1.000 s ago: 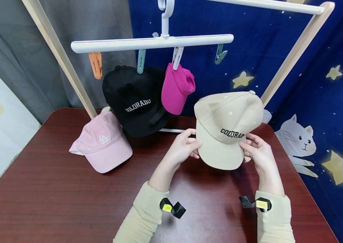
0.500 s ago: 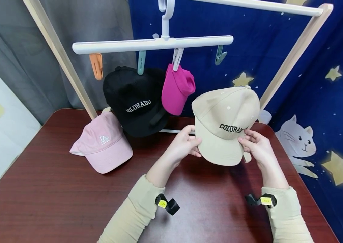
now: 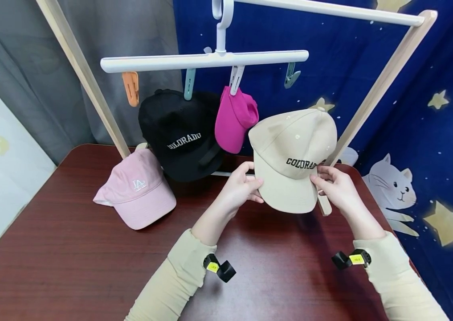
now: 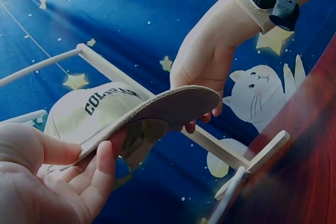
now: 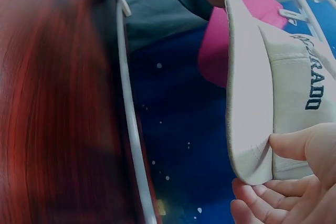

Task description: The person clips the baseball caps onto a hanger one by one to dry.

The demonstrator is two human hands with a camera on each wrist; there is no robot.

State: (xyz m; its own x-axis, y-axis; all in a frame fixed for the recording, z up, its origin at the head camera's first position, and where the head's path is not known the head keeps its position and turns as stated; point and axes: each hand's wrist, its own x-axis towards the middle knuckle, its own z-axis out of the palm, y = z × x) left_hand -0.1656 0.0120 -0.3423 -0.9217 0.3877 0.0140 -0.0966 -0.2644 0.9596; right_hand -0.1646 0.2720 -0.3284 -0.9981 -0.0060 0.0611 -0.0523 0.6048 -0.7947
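Both hands hold up a beige cap [image 3: 290, 142] with dark COLORADO lettering, its brim facing down and toward me. My left hand [image 3: 242, 187] pinches the brim's left edge, thumb on top and fingers beneath, as the left wrist view shows. On the opposite edge, my right hand [image 3: 336, 187] pinches the brim near the crown, also clear in the right wrist view. Behind the cap and above it, a green clip [image 3: 291, 76] hangs from the white hanger [image 3: 170, 62] with nothing in it. A white clip [image 3: 236, 80] grips a magenta visor-like cap [image 3: 236, 120] to the left.
A black COLORADO cap [image 3: 182, 133] hangs from a teal clip [image 3: 189, 84]. An orange clip [image 3: 131, 89] hangs at the far left. On the reddish-brown table [image 3: 90, 263] lies a pink cap [image 3: 138, 189]. A wooden rack post [image 3: 382, 84] rises behind my right hand.
The beige cap, held in both hands, has moved up and slightly left. My right forearm has swung outward to the right. The hung caps and the pink cap have stayed in place.
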